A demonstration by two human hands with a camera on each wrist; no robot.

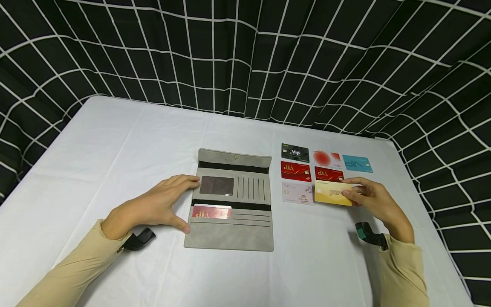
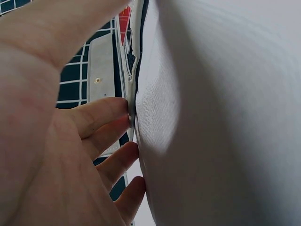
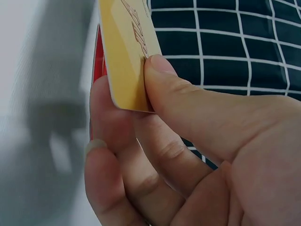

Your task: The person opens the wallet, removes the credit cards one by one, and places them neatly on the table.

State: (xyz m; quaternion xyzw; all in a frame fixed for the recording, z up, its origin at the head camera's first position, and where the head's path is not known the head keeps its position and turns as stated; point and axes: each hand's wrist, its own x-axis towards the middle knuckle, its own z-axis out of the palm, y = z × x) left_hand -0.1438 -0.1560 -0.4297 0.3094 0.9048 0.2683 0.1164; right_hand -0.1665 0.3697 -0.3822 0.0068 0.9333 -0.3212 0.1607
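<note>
A grey wallet [image 1: 230, 238] lies unfolded on the white table, a red VIP card [image 1: 212, 212] tucked in one of its lower left slots. My left hand [image 1: 163, 202] rests at the wallet's left side, fingers extended and touching its edge, thumb lower down by the same edge. In the left wrist view the fingertips [image 2: 121, 109] meet the wallet's border. Over on the right, my right hand [image 1: 368, 198] pinches a gold card [image 1: 329, 192] by its right end, thumb on the printed face and fingers behind. The gold card overlaps a red card [image 1: 329, 173] in the head view.
Beside the wallet, cards lie in rows: a black VIP card [image 1: 295, 153], a white card with a red circle [image 1: 322, 158], a blue card [image 1: 357, 163], another red card [image 1: 296, 171] and a pale pink card [image 1: 297, 193]. A black grid-patterned curtain [image 1: 230, 55] borders the table.
</note>
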